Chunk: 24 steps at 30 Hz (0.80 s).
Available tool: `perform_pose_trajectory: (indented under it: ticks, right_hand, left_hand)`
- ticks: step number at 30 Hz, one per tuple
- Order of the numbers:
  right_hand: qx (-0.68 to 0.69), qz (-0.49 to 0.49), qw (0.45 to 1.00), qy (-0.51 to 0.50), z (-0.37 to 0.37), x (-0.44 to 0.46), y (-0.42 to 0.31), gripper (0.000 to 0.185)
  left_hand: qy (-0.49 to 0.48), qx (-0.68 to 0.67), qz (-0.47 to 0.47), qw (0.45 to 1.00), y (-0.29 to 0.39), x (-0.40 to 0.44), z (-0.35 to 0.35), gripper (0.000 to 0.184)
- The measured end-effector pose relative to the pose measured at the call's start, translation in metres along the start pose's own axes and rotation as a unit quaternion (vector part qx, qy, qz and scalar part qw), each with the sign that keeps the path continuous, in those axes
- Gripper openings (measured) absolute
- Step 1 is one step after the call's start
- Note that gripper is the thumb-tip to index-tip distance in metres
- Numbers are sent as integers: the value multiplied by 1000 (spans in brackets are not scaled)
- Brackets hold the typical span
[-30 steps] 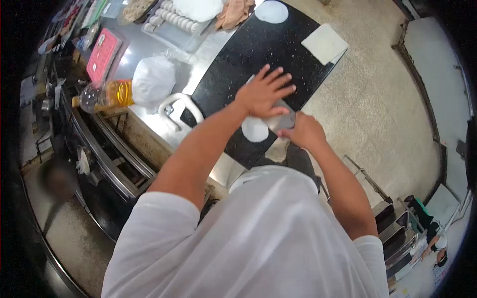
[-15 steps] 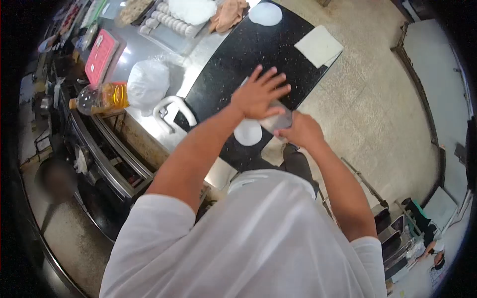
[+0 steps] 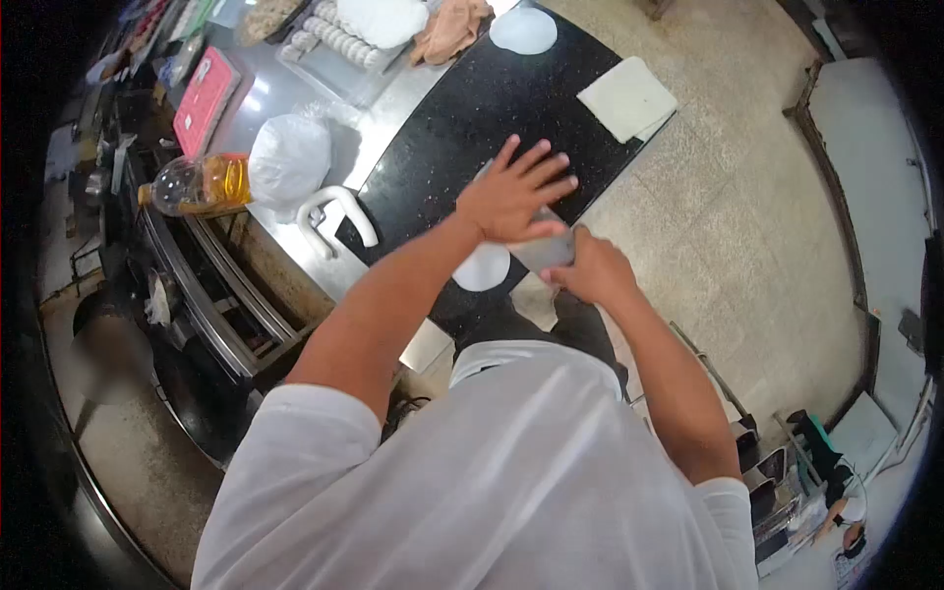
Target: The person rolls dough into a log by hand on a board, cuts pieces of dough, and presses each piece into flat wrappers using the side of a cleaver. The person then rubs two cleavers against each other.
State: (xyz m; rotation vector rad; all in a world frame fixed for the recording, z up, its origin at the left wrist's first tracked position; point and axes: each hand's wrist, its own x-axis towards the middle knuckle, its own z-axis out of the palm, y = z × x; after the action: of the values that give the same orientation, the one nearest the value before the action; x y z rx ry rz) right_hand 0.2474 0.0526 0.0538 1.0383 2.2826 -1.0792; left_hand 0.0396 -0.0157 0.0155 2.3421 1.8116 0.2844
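My left hand [image 3: 516, 200] lies palm down with its fingers spread, pressing on a broad flat metal cleaver blade [image 3: 551, 254]. Part of the blade is covered by that hand. My right hand [image 3: 599, 267] grips the cleaver at its near right end, by the table's edge; its handle is hidden in the fist. Close beside the blade, a thin round white dough sheet [image 3: 482, 269] rests on the black tabletop [image 3: 433, 162]. Whatever lies under the blade cannot be seen.
A white disc [image 3: 523, 31] and a folded white cloth [image 3: 629, 98] lie on the far tabletop. To the left are a bent white tube [image 3: 341, 202], a white plastic bag [image 3: 287, 162], an oil bottle [image 3: 206, 184], a pink-red lid [image 3: 206, 101] and a tray of dough pieces [image 3: 339, 64].
The view has shifted slightly. Both hands keep nearly the same places on the cleaver, with the blade's near end a little lower in the view.
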Motion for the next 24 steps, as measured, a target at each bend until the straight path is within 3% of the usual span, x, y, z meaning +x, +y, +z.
perform_pose_trajectory:
  ticks: [3, 6, 9, 11, 14, 19, 21, 23, 24]
  right_hand:
    - [-1, -15, 1000, -8, 9, -18, -4, 69]
    - [112, -78, 989, -49, 63, -61, 21, 71]
    - [93, -12, 994, -62, 77, -66, 38, 66]
    - [59, 49, 995, -57, 51, -67, 30, 73]
    - [30, 20, 999, -17, 14, -28, 32, 69]
    - [-1, -2, 999, 40, 13, -32, 3, 62]
    - [174, -17, 984, -22, 56, -51, 10, 60]
    - [163, -42, 985, -47, 98, -57, 18, 60]
    - [136, 5, 989, -60, 83, -62, -1, 62]
  left_hand:
    - [20, -8, -26, 999, 1, -10, 4, 74]
    - [-46, -53, -15, 997, 50, -65, 17, 73]
    - [-64, -102, 47, 992, 82, -55, 22, 71]
    - [-45, -80, 64, 994, 68, -35, 20, 70]
    - [-23, -11, 27, 999, 34, 2, 11, 71]
    - [65, -49, -16, 997, 16, -3, 3, 78]
    - [59, -49, -12, 997, 33, -47, -5, 77]
    - [-73, -53, 10, 996, 43, -89, 4, 77]
    - [-70, -57, 13, 996, 36, -82, 5, 77]
